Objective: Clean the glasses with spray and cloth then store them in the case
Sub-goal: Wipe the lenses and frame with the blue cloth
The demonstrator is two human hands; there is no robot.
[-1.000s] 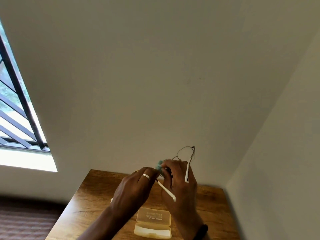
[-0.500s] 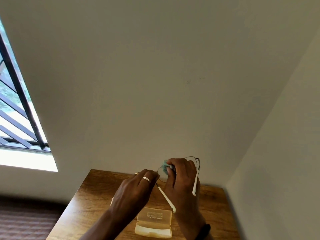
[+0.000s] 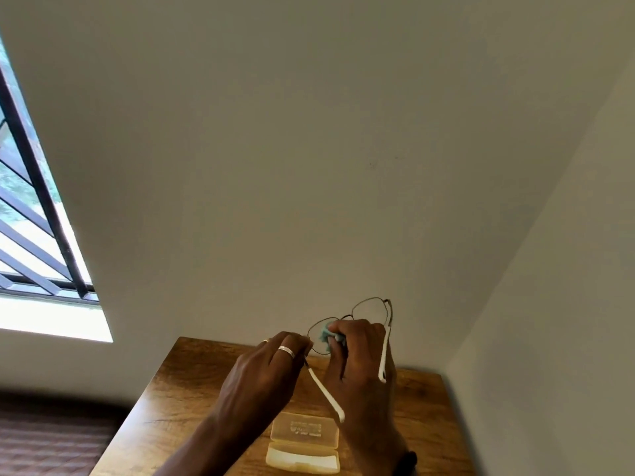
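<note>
Wire glasses point(image 3: 369, 312): raised above the tabletop point(image 3: 178, 389). My left hand point(image 3: 264, 369) pinched the hinge to steady them; my right hand point(image 3: 360, 359) squeezed the teal cloth point(image 3: 325, 336) around one lens. Case point(image 3: 304, 441): open by the near edge, ready.

glasses point(image 3: 366, 312) look like thin dark metal wire with smooth white plastic arm tips, cloth point(image 3: 325, 336) is soft teal fabric, case point(image 3: 304, 443) translucent yellowish plastic, surface point(image 3: 178, 389) glossy wood grain.
</note>
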